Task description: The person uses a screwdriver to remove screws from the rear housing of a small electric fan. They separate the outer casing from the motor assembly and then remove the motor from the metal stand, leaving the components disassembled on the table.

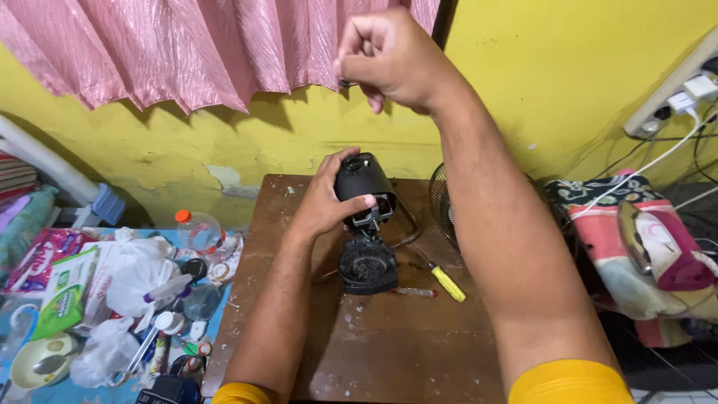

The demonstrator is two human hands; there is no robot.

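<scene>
The brown wooden desk, scuffed and flecked with pale paint, carries the work at its twelve o'clock end, close to the yellow wall. There stands a black motor housing, tilted on a round, ribbed black base; its lower face is open, with dark fittings showing inside. A wire fan guard leans just beside it at three o'clock.

The left hand wraps the housing from nine o'clock, its fingers closed across the front. The right hand is raised well above, at twelve o'clock, fingers curled shut around something small and dark; what it is cannot be told.

To do this well, I judge the left grip should stay firm so the housing cannot rock on its base, and the small piece should be kept pinched and not dropped among the clutter.

A yellow-handled screwdriver lies at four o'clock of the base, with a slimmer red-tipped tool touching near it.
</scene>
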